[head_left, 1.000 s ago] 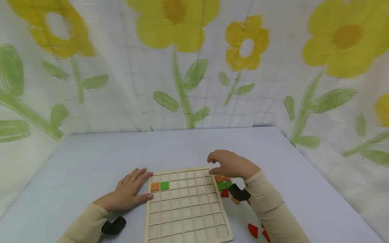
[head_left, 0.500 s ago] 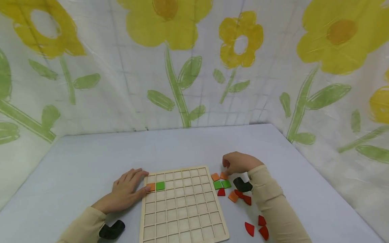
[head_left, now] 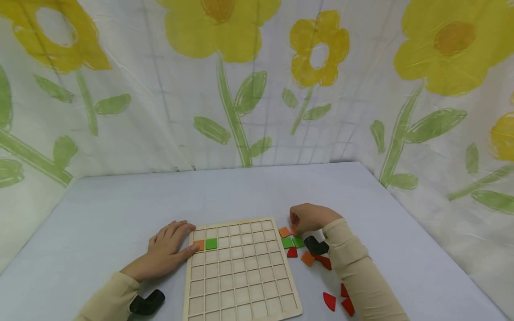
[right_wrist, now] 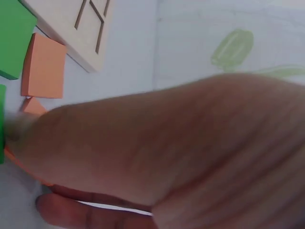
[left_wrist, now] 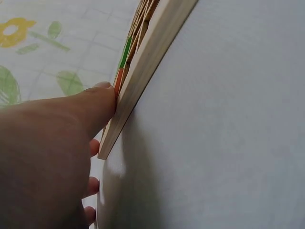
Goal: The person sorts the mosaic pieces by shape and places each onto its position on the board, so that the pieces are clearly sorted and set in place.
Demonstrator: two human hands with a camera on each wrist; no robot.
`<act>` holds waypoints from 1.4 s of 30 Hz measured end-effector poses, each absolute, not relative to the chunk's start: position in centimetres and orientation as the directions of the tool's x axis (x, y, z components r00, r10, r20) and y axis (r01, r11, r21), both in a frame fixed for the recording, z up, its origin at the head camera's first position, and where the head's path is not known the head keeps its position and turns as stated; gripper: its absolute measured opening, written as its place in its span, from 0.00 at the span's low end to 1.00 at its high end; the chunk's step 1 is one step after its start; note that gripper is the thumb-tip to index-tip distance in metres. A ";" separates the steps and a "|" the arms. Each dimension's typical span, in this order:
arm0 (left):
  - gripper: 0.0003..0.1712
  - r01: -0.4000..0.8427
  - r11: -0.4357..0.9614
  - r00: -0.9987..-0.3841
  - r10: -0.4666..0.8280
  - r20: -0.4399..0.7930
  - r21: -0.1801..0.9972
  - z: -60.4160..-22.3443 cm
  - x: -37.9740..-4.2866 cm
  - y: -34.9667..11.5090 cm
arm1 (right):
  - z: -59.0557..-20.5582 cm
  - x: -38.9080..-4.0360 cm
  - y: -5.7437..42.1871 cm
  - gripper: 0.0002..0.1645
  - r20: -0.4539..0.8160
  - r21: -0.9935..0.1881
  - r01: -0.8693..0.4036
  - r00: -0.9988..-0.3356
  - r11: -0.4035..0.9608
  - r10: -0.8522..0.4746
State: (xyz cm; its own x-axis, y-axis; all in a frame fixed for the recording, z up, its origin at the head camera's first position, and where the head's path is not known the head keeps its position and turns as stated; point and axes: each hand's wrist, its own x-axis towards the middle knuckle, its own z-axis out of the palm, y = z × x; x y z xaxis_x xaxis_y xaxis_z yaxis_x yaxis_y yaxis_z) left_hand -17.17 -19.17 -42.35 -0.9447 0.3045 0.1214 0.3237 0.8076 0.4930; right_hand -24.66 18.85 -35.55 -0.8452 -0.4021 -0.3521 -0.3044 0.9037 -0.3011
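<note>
My hands are well apart. My left hand (head_left: 164, 252) lies with its fingers relaxed at the left edge of the wooden grid board (head_left: 241, 267), holding nothing, its thumb reaching over the rim to the inset orange tile (head_left: 201, 244). That tile fills the 1st square of the board's 2nd row from the far edge, and an inset green tile (head_left: 211, 244) sits in the square right beside it.

My right hand (head_left: 311, 217) is just beyond the board's far right corner, thumb and curled fingers pinching a loose orange tile (right_wrist: 33, 106); my thumb tip is blurred in the right wrist view. Near it on the desk (head_left: 233, 191) are another orange tile (head_left: 284, 232), 2 green tiles (head_left: 288, 243) and a red piece (head_left: 292, 252). A 3rd orange tile (head_left: 308, 259) lies nearer me, touching curved red pieces (head_left: 324, 262) partly hidden by my wrist. More red pieces (head_left: 329, 302) lie by my beige sleeve (head_left: 361, 276).
</note>
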 end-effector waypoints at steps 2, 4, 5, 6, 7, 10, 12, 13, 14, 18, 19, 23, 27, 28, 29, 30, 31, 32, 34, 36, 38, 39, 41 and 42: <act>0.28 0.322 0.807 -0.945 0.305 0.117 0.496 -42.3 -17.2 -19.2 | -35.5 -24.6 18.8 0.15 -0.354 -0.291 -0.306 -0.846 0.907 -0.399; 0.28 0.321 0.806 -0.945 0.307 0.113 0.498 -42.3 -17.2 -19.2 | -35.6 -24.6 18.8 0.16 -0.354 -0.281 -0.311 -0.846 0.908 -0.399; 0.28 0.320 0.806 -0.945 0.307 0.111 0.498 -42.3 -17.2 -19.2 | -35.6 -24.6 18.8 0.16 -0.353 -0.280 -0.314 -0.845 0.907 -0.401; 0.28 0.318 0.807 -0.946 0.306 0.108 0.498 -42.3 -17.3 -19.2 | -35.6 -24.6 18.8 0.16 -0.353 -0.281 -0.316 -0.844 0.906 -0.403; 0.28 0.317 0.808 -0.946 0.305 0.106 0.497 -42.3 -17.3 -19.2 | -35.7 -24.6 18.9 0.15 -0.352 -0.282 -0.320 -0.843 0.905 -0.407; 0.29 0.312 0.809 -0.948 0.302 0.102 0.499 -42.4 -17.3 -19.2 | -35.8 -24.8 18.9 0.15 -0.349 -0.282 -0.335 -0.837 0.899 -0.422; 0.29 0.310 0.809 -0.948 0.301 0.101 0.500 -42.4 -17.2 -19.3 | -35.8 -24.9 18.9 0.13 -0.346 -0.282 -0.349 -0.832 0.894 -0.434; 0.29 0.310 0.808 -0.948 0.301 0.100 0.501 -42.4 -17.2 -19.3 | -35.8 -24.9 18.9 0.13 -0.341 -0.278 -0.357 -0.831 0.892 -0.439; 0.29 0.310 0.808 -0.948 0.301 0.101 0.501 -42.4 -17.2 -19.3 | -35.8 -25.0 18.9 0.12 -0.335 -0.276 -0.366 -0.830 0.889 -0.445; 0.29 0.310 0.807 -0.948 0.301 0.101 0.503 -42.3 -17.1 -19.4 | -35.7 -25.1 18.7 0.09 -0.303 -0.307 -0.394 -0.822 0.866 -0.482; 0.29 0.310 0.807 -0.948 0.302 0.101 0.502 -42.2 -17.1 -19.4 | -35.6 -25.2 18.5 0.09 -0.291 -0.328 -0.405 -0.816 0.854 -0.499; 0.28 0.317 0.800 -0.946 0.305 0.109 0.509 -42.2 -17.0 -19.3 | -35.2 -24.9 17.3 0.08 -0.226 -0.423 -0.456 -0.784 0.783 -0.578; 0.28 0.328 0.795 -0.943 0.308 0.127 0.510 -42.5 -17.1 -19.2 | -35.2 -24.3 15.5 0.10 -0.145 -0.464 -0.513 -0.760 0.722 -0.634; 0.28 0.334 0.794 -0.941 0.310 0.134 0.508 -42.5 -17.1 -19.3 | -35.2 -24.1 15.0 0.10 -0.126 -0.469 -0.529 -0.752 0.707 -0.647; 0.28 0.335 0.794 -0.941 0.311 0.134 0.508 -42.5 -17.1 -19.3 | -35.4 -24.0 14.5 0.10 -0.102 -0.469 -0.551 -0.742 0.690 -0.662; 0.28 0.339 0.794 -0.940 0.313 0.138 0.505 -42.5 -17.1 -19.3 | -35.6 -23.9 14.0 0.10 -0.081 -0.470 -0.570 -0.732 0.674 -0.676; 0.28 0.338 0.796 -0.940 0.313 0.137 0.502 -42.5 -17.1 -19.3 | -35.8 -23.8 13.5 0.10 -0.058 -0.469 -0.591 -0.721 0.656 -0.690; 0.28 0.334 0.798 -0.941 0.312 0.130 0.501 -42.3 -17.1 -19.2 | -36.0 -23.7 13.0 0.09 -0.037 -0.465 -0.613 -0.708 0.639 -0.705; 0.29 0.332 0.802 -0.942 0.312 0.126 0.497 -42.3 -17.1 -19.2 | -36.6 -23.4 12.0 0.09 0.005 -0.454 -0.655 -0.680 0.604 -0.733; 0.29 0.327 0.805 -0.943 0.310 0.120 0.495 -42.2 -17.0 -19.2 | -37.1 -23.1 10.9 0.08 0.027 -0.452 -0.679 -0.658 0.578 -0.752; 0.29 0.326 0.806 -0.944 0.309 0.119 0.493 -42.1 -17.0 -19.2 | -37.5 -22.7 10.0 0.08 0.041 -0.437 -0.703 -0.638 0.561 -0.769; 0.29 0.327 0.806 -0.943 0.310 0.119 0.493 -42.1 -17.0 -19.2 | -37.6 -22.5 9.6 0.07 0.041 -0.432 -0.711 -0.630 0.554 -0.776; 0.28 0.330 0.805 -0.942 0.311 0.123 0.493 -42.1 -16.9 -19.2 | -37.9 -22.1 9.0 0.07 0.030 -0.434 -0.714 -0.621 0.549 -0.783; 0.28 0.331 0.806 -0.942 0.311 0.124 0.491 -42.1 -16.9 -19.2 | -38.0 -21.9 8.7 0.07 0.025 -0.431 -0.718 -0.615 0.547 -0.788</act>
